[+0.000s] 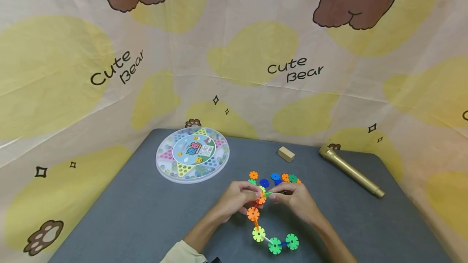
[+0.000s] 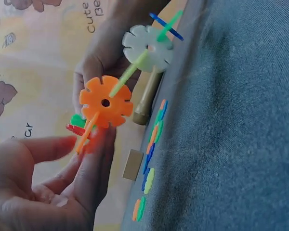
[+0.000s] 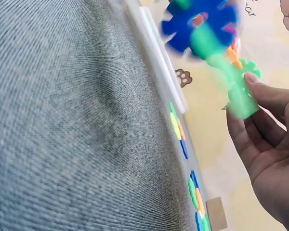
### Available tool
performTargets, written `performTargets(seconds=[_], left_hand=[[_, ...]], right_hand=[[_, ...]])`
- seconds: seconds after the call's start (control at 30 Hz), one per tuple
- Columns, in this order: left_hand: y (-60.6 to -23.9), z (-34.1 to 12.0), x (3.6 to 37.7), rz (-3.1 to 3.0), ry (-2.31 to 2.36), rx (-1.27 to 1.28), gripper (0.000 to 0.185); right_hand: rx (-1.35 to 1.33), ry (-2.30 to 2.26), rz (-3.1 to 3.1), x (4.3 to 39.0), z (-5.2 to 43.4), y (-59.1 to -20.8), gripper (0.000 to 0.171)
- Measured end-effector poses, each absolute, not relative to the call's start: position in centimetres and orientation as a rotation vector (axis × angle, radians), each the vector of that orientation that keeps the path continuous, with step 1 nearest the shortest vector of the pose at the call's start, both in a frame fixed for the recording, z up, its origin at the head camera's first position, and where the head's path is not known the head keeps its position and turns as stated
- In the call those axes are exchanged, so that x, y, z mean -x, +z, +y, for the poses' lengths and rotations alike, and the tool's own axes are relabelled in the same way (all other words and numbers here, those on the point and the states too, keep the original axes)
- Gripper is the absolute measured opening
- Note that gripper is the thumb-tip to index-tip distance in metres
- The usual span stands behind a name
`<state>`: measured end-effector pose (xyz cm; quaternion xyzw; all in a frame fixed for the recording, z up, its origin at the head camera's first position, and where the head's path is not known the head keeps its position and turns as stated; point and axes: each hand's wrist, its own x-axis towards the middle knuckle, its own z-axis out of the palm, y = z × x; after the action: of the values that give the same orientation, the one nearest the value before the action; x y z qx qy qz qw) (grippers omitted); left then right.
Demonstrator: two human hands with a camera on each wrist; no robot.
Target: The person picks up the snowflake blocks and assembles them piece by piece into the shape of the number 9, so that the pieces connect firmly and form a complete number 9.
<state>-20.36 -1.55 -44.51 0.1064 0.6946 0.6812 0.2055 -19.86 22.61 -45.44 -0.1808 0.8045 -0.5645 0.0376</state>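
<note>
A chain of slotted snowflake discs, joined edge to edge, hangs between both hands in the head view. My left hand [image 1: 235, 200] pinches its upper end by an orange-red disc. Below it come an orange disc [image 1: 253, 214], a yellow-green disc [image 1: 258, 234] and a green disc [image 1: 275, 246], with further discs seen edge-on linking them. Close to the left fingertips, my right hand [image 1: 297, 202] pinches a green disc [image 3: 252, 70] between thumb and fingers. A blue disc [image 3: 200, 24] of the chain looms blurred in the right wrist view.
Behind the hands, several loose discs [image 1: 275, 176] lie on the grey table [image 1: 146, 214]. A round Chinese checkers set [image 1: 164, 167] is at back left, a wooden block [image 1: 286, 154] at the back, and a gold microphone-shaped stick [image 1: 352, 172] at right. A printed cloth [image 1: 237, 60] hangs behind.
</note>
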Motion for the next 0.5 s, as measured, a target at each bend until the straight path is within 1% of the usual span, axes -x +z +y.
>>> performTargets(seconds=[0.23, 0.5], left_hand=[[-44.29, -1.09, 19.99, 1.92, 1.898, -0.407, 0.027], [-44.16, -1.05, 19.88, 1.94, 1.955, -0.376, 0.024]], right_hand=[[0.553, -1.67, 2.475, 19.76, 22.3, -45.26, 0.01], [0.534, -1.65, 2.463, 19.52, 21.95, -45.0, 0.013]])
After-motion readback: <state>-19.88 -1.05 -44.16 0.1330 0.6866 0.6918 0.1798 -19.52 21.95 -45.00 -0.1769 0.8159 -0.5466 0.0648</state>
